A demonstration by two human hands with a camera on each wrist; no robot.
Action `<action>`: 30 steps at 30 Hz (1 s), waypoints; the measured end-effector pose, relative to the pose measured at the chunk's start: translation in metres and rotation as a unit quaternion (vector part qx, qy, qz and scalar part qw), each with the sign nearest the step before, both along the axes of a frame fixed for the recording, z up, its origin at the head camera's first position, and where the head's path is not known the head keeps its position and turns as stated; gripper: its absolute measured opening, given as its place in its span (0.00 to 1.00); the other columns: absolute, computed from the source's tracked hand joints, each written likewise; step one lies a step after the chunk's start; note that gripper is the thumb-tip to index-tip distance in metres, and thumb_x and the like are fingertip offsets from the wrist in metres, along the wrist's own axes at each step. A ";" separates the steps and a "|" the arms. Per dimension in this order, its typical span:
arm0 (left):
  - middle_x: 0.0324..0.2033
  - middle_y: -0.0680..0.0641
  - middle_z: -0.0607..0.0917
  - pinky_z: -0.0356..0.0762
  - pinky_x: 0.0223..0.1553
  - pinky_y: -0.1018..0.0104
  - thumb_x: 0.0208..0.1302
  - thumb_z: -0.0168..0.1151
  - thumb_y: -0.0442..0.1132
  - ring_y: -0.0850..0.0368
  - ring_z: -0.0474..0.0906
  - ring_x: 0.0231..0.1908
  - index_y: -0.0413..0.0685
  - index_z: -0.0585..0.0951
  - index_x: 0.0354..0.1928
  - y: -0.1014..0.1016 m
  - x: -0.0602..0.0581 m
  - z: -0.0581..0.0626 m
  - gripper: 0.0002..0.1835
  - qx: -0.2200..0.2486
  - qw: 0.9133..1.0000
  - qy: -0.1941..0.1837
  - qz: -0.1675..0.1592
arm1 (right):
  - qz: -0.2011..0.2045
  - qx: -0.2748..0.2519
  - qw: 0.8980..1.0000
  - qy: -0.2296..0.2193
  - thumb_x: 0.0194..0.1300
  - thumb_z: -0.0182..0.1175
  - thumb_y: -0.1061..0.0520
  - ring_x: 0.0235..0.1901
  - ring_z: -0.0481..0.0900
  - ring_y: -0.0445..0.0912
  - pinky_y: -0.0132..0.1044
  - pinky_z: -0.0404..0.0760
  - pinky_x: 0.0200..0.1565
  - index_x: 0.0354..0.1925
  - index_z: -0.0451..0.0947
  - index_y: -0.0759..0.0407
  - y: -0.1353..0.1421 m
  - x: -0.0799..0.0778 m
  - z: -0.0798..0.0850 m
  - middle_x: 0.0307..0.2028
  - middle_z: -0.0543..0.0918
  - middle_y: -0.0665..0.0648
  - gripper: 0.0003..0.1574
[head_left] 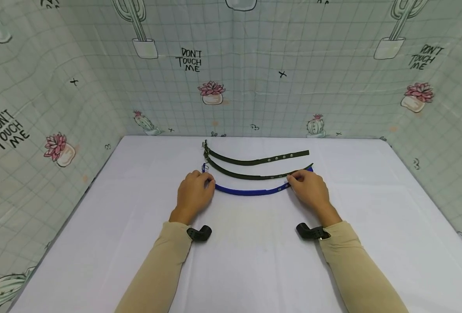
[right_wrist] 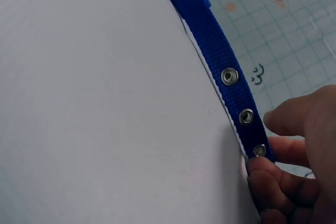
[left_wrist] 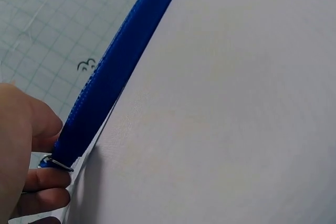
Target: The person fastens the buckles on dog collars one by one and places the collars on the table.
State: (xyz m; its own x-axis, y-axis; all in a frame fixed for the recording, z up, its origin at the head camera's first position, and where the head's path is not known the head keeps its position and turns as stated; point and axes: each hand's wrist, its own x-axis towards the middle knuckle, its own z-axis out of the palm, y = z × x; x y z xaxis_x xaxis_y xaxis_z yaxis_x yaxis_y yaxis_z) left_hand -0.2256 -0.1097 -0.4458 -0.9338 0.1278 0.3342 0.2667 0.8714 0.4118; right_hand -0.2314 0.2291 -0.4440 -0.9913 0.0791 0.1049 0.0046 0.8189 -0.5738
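A blue webbing collar [head_left: 250, 192] curves across the white table between both hands. My left hand [head_left: 194, 193] holds its buckle end, where a thin metal ring or buckle frame [left_wrist: 59, 163] lies among the fingers. My right hand [head_left: 310, 190] grips the other end, the fingers curled about the strap beside its metal eyelets [right_wrist: 229, 76]. A short piece of the blue tip shows past that hand. Just beyond, a dark green collar [head_left: 246, 176] lies in a similar curve, its eyelet end passing close behind my right fingers.
Farther back lies a second dark green collar [head_left: 250, 162], with metal buckles [head_left: 206, 148] at its left end. Patterned cloth [head_left: 246, 95] with cactus drawings hangs behind and to both sides of the white table [head_left: 246, 269]. Each wrist wears a black camera [head_left: 200, 234].
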 end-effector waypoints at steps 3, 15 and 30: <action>0.37 0.45 0.80 0.76 0.39 0.50 0.70 0.59 0.44 0.46 0.77 0.37 0.49 0.87 0.42 0.001 0.000 0.000 0.10 0.016 1.000 0.000 0.004 | -0.002 0.002 1.000 0.000 0.71 0.59 0.43 0.36 0.80 0.55 0.47 0.74 0.35 0.44 0.85 0.58 0.000 0.001 -0.001 0.37 0.85 0.59 0.21; 0.39 0.43 0.73 0.77 0.36 0.54 0.67 0.65 0.41 0.47 0.76 0.33 0.42 0.87 0.34 0.006 0.000 0.000 0.09 0.106 0.994 -0.007 0.034 | -0.011 -0.006 1.000 -0.001 0.68 0.61 0.45 0.32 0.78 0.52 0.44 0.71 0.31 0.38 0.81 0.56 -0.003 0.006 0.003 0.32 0.83 0.55 0.16; 0.53 0.38 0.65 0.78 0.41 0.57 0.61 0.63 0.30 0.50 0.78 0.42 0.42 0.70 0.68 0.011 0.000 0.000 0.31 0.242 0.968 -0.016 0.057 | -0.015 -0.054 0.998 0.041 0.68 0.63 0.50 0.37 0.79 0.56 0.49 0.74 0.41 0.38 0.79 0.60 -0.004 0.006 -0.003 0.35 0.84 0.60 0.13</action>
State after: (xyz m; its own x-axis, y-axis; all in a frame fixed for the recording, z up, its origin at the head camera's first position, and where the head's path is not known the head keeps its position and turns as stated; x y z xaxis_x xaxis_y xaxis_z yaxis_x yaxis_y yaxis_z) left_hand -0.2257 -0.0986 -0.4455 -0.9436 -0.1402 0.3000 0.1611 0.5970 0.7859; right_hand -0.2255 0.2247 -0.4470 -0.9768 0.1233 0.1750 -0.0228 0.7529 -0.6577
